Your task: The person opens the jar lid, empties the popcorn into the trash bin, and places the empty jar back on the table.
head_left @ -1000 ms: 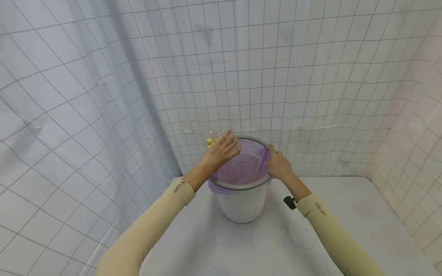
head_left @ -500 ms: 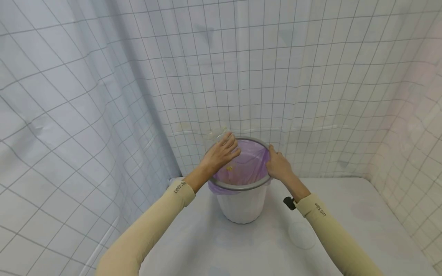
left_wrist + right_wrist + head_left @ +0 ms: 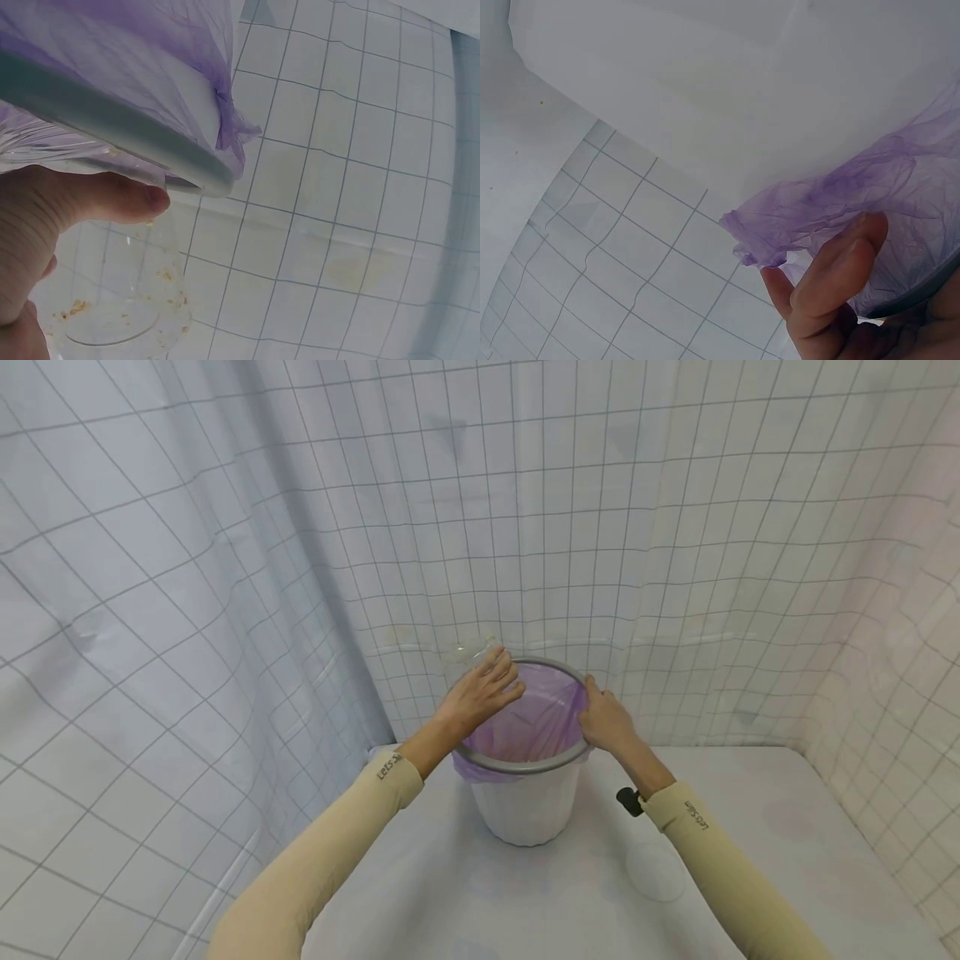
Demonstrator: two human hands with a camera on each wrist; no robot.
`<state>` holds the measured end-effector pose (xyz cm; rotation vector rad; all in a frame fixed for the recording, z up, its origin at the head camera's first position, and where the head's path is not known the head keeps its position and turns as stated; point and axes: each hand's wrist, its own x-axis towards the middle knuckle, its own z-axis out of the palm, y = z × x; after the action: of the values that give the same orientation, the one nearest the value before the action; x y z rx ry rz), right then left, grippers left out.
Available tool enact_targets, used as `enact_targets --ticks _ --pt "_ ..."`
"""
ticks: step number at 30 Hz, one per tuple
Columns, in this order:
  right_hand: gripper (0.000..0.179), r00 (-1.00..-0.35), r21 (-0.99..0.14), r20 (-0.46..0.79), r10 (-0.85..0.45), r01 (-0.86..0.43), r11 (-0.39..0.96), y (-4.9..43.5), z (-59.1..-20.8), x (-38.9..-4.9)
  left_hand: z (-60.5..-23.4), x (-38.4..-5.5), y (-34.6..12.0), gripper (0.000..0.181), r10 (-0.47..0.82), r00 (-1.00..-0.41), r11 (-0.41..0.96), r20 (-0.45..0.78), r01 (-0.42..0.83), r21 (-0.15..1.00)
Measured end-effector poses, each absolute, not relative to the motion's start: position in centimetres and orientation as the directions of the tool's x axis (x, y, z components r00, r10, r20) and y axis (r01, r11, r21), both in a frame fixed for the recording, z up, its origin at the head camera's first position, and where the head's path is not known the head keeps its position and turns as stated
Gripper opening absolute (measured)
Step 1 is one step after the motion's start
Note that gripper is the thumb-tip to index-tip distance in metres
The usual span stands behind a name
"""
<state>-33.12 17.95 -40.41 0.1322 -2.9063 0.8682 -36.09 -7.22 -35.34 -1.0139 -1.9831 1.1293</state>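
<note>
A white trash bin with a grey rim ring and a purple liner bag stands upright on the white surface. My left hand holds a clear see-through cup at the bin's left side, tipped toward its mouth. Small yellow-brown crumbs cling inside the cup in the left wrist view, where the thumb lies across it near the rim. My right hand grips the bin's rim on the right. Its fingers press against the liner's overhang outside the bin.
A white wall sheet with a grid rises close behind the bin, with similar sheets on the left and right. A faint round outline shows on the white surface near the right forearm. A black wrist device is on the right wrist.
Yellow pieces in the cup one second ago have left it; half a second ago some showed within the bin's mouth. Now only crumbs are in the cup. Both hands have barely moved.
</note>
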Motion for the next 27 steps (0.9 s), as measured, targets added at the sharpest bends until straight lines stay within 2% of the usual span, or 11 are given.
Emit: enact_targets --ticks 5,12,17,21,23,27 --pt "0.075 -0.991 -0.54 0.12 -0.054 -0.111 0.834 18.0 -40.4 -33.1 -35.3 -36.3 -7.4 0.072 0.868 -0.463 0.352 0.181 0.315 -0.882" --pt "0.073 -0.991 -0.535 0.121 -0.048 -0.106 0.838 18.2 -40.5 -33.0 -35.3 -36.4 -7.4 0.066 0.87 -0.446 0.376 0.209 0.328 -0.866" --pt "0.073 -0.992 -0.527 0.113 -0.047 -0.1 0.844 18.2 -40.5 -33.0 -35.1 -36.4 -7.5 0.068 0.873 -0.432 0.393 0.227 0.344 -0.853" --pt "0.074 -0.993 -0.531 0.107 -0.05 -0.1 0.842 18.2 -40.4 -32.9 -34.7 -36.4 -7.9 0.069 0.866 -0.405 0.454 0.292 0.396 -0.798" --pt "0.074 -0.993 -0.537 0.106 -0.053 -0.102 0.837 18.1 -40.3 -33.0 -34.4 -36.5 -8.2 0.075 0.847 -0.421 0.503 0.325 0.433 -0.748" --pt "0.075 -0.993 -0.549 0.109 -0.053 -0.104 0.829 18.0 -40.2 -33.0 -33.7 -36.4 -9.1 0.084 0.766 -0.522 0.624 0.376 0.462 -0.63"
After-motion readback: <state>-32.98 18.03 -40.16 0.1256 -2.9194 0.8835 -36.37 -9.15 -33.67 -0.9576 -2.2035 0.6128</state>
